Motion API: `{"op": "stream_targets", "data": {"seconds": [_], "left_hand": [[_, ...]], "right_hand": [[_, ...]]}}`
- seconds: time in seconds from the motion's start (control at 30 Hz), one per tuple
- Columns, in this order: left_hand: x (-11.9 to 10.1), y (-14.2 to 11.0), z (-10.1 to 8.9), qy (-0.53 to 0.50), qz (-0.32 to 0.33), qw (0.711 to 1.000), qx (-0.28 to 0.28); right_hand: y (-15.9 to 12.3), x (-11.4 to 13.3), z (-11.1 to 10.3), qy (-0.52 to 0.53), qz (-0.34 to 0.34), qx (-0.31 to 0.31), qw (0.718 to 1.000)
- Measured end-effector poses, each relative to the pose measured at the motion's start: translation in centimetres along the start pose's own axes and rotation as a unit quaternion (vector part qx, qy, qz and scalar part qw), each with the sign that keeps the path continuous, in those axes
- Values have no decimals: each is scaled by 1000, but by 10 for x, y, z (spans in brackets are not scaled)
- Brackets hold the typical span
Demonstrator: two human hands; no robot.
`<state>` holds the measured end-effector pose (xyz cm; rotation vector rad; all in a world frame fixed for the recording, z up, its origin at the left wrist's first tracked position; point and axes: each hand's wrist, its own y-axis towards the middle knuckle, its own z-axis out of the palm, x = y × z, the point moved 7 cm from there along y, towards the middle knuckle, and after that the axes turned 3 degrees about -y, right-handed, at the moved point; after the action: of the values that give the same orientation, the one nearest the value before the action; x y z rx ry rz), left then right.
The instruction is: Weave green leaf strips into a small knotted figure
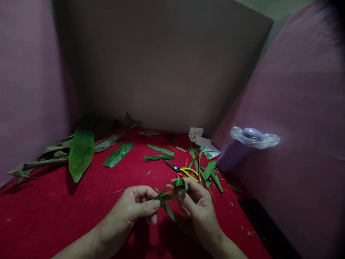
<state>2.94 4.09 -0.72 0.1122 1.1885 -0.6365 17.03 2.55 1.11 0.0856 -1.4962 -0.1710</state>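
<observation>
My left hand (pixel 138 205) pinches a folded piece of green leaf (pixel 165 201) between thumb and forefinger. It has pointed ends and a thin loop at the top. My right hand (pixel 198 203) grips a curled leaf strip (pixel 180 184), rolled into a ring at the fingertips. Whether this strip joins the folded piece I cannot tell. Just beyond the right hand lies a pair of scissors (pixel 185 171) with yellow handles and dark blades, partly hidden by the fingers. A small red thing, mostly covered, shows beside them.
Large leaves (pixel 82 153) and dried ones lie at the left. Cut leaf pieces (pixel 118 154) and narrow strips (pixel 159 157) rest on the red cloth (pixel 88 212). At the right are leaf scraps (pixel 211 171), white paper (pixel 208 145), a purple plastic-topped container (pixel 234 154) and a dark flat object (pixel 262 223).
</observation>
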Motion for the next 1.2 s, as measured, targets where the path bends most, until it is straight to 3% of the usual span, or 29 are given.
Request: {"op": "stream_targets", "data": {"seconds": [0.13, 0.5, 0.67, 0.77, 1.2], "left_hand": [[0, 0, -1, -1, 0, 1000, -8], [-3, 5, -12, -77, 18, 995, -55], [-6, 6, -17, -102, 44, 990, -83], [-4, 7, -17, -104, 41, 991, -76], [0, 7, -14, -67, 41, 995, -58]], "right_hand": [[1, 6, -7, 57, 26, -18, 998], [0, 27, -9, 131, -46, 12, 990], [3, 18, -7, 233, 37, 23, 971], [6, 5, -4, 229, 88, 25, 969], [5, -9, 9, 221, 161, 70, 959]]}}
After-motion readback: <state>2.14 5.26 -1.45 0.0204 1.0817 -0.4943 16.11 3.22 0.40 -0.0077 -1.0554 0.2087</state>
